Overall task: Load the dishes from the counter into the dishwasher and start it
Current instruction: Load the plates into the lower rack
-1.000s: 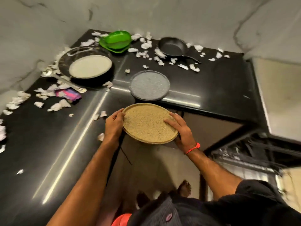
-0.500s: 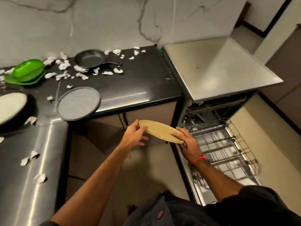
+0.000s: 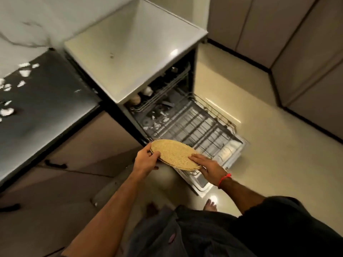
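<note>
While empty, lower rack (image 3: 200, 127) out.

Kitchen corner, warm dim light, everything kinda beige and glossy

Marble-look wall (image 3: 37, 21) with dark veins up at 10 o'clock, black shiny worktop (image 3: 42, 108) at 9 with white paper scraps (image 3: 25, 72) scattered on it. Beige cabinet fronts (image 3: 78, 154) with dark handles sit under it. Glossy cream floor (image 3: 278, 164) runs from 3 down to 5, catching a bright light streak. Tall taupe cupboard doors (image 3: 306, 52) with black plinths fill 1 to 2 o'clock.
</note>
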A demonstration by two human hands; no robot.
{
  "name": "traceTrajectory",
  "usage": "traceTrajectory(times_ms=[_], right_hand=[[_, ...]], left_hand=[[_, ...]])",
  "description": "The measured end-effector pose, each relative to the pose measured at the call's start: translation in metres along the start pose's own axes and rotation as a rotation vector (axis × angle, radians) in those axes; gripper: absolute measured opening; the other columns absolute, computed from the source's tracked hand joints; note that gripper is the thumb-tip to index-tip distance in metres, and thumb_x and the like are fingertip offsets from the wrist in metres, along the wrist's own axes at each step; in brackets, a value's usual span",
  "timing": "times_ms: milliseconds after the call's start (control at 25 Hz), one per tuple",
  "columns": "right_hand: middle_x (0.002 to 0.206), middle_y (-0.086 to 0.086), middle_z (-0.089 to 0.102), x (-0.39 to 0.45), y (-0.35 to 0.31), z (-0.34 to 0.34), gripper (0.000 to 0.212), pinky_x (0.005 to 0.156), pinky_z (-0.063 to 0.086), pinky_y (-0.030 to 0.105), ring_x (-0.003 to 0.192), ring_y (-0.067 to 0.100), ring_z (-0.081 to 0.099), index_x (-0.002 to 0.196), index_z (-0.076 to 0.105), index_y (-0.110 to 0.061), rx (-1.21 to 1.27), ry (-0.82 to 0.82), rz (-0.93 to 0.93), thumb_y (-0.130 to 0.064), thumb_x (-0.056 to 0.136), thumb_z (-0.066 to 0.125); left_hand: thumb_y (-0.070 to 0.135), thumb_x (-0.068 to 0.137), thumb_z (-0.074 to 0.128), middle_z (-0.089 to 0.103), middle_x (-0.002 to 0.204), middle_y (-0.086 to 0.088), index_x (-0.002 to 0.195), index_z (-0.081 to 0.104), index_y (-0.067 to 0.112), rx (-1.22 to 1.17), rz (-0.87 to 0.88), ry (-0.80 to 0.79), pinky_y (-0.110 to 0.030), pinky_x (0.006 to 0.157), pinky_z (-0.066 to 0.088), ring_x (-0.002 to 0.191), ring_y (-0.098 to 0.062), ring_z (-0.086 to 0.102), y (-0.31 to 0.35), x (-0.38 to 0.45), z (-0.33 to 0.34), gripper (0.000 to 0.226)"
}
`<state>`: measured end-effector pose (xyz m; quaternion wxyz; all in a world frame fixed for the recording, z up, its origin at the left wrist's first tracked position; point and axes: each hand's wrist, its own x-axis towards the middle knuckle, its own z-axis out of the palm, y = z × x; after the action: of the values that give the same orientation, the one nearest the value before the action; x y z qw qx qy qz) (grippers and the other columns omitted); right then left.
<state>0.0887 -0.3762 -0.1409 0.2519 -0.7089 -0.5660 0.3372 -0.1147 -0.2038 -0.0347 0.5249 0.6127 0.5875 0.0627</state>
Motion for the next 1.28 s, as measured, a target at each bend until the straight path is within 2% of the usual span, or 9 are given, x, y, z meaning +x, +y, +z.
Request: traceTrajectory(times_ms=[240,360,520,640,720,800,960,1120,1280], right_hand=[[0.155,0.004,0.038,-0.005,0.056,0.028,0.056,0.120,0.026,0.040,0.144,0.025,0.033,0.148,0.039,-0.029,0.140,0.084,0.257,-0.006,0.097,0.047],[0.154,0.010,0.039,0.015,0.080,0.053,0.056,0.120,0.021,0.031,0.144,0.028,0.033,0.146,0.043,-0.027,0.184,0.153,0.450,-0.002,0.096,0.046],[0.151,0.014,0.042,0.061,0.117,0.090,0.054,0.114,0.013,0.017,0.143,0.029,0.035,0.142,0.049,-0.019,0.274,0.232,0.653,0.005,0.094,0.047],[0.147,0.016,0.045,0.092,0.156,0.127,0.052,0.113,0.015,0.015,0.139,0.029,0.040,0.139,0.053,-0.015,0.307,0.284,0.737,0.009,0.093,0.048],[0.144,0.017,0.049,0.110,0.180,0.147,0.049,0.114,0.020,0.019,0.136,0.030,0.044,0.136,0.057,-0.015,0.331,0.333,0.763,0.007,0.092,0.051],[0.140,0.014,0.055,0.122,0.202,0.168,0.051,0.116,0.029,0.030,0.133,0.031,0.048,0.133,0.060,-0.019,0.315,0.374,0.766,0.005,0.089,0.053],[0.139,0.008,0.057,0.132,0.222,0.197,0.048,0.114,0.035,0.049,0.133,0.031,0.047,0.133,0.060,-0.022,0.285,0.381,0.785,0.000,0.091,0.051],[0.143,0.007,0.053,0.138,0.215,0.207,0.045,0.117,0.030,0.050,0.139,0.033,0.038,0.137,0.057,-0.023,0.290,0.316,0.838,-0.005,0.096,0.047],[0.147,0.006,0.049,0.144,0.209,0.201,0.049,0.120,0.024,0.045,0.143,0.031,0.032,0.139,0.054,-0.024,0.305,0.293,0.874,0.000,0.097,0.046]], left_hand=[[0.014,0.096,0.062,0.065,0.088,0.001,0.155,0.036,0.016,0.245,-0.025,-0.241,-0.030,0.058,0.061,0.075,-0.006,0.063,0.022,0.096,0.058,0.064],[0.010,0.098,0.058,0.059,0.092,0.005,0.152,0.040,0.013,0.336,-0.070,-0.352,-0.031,0.059,0.060,0.075,-0.005,0.060,0.017,0.153,0.088,0.056],[0.014,0.099,0.053,0.066,0.111,-0.007,0.145,0.051,0.017,0.400,-0.097,-0.390,-0.050,0.079,0.061,0.089,-0.024,0.066,-0.012,0.235,0.132,0.046],[0.019,0.102,0.049,0.068,0.105,-0.009,0.127,0.062,0.019,0.439,-0.126,-0.417,-0.040,0.067,0.062,0.074,-0.019,0.066,-0.047,0.294,0.171,0.028],[0.020,0.104,0.047,0.066,0.099,-0.004,0.123,0.063,0.020,0.452,-0.124,-0.391,-0.030,0.058,0.058,0.070,-0.015,0.063,-0.061,0.324,0.193,0.025],[0.023,0.105,0.045,0.065,0.095,-0.002,0.119,0.062,0.026,0.453,-0.132,-0.372,-0.033,0.060,0.056,0.071,-0.016,0.063,-0.080,0.349,0.211,0.023],[0.028,0.105,0.041,0.068,0.108,-0.006,0.122,0.064,0.021,0.536,-0.110,-0.440,-0.046,0.085,0.059,0.098,-0.027,0.067,-0.112,0.374,0.222,0.029],[0.025,0.105,0.043,0.052,0.148,-0.004,0.154,0.038,0.020,0.587,-0.106,-0.492,-0.048,0.098,0.054,0.117,-0.024,0.060,-0.120,0.383,0.215,0.049],[0.024,0.105,0.048,0.053,0.143,-0.005,0.152,0.041,0.023,0.552,-0.118,-0.480,-0.045,0.087,0.060,0.103,-0.017,0.060,-0.119,0.384,0.208,0.047]])
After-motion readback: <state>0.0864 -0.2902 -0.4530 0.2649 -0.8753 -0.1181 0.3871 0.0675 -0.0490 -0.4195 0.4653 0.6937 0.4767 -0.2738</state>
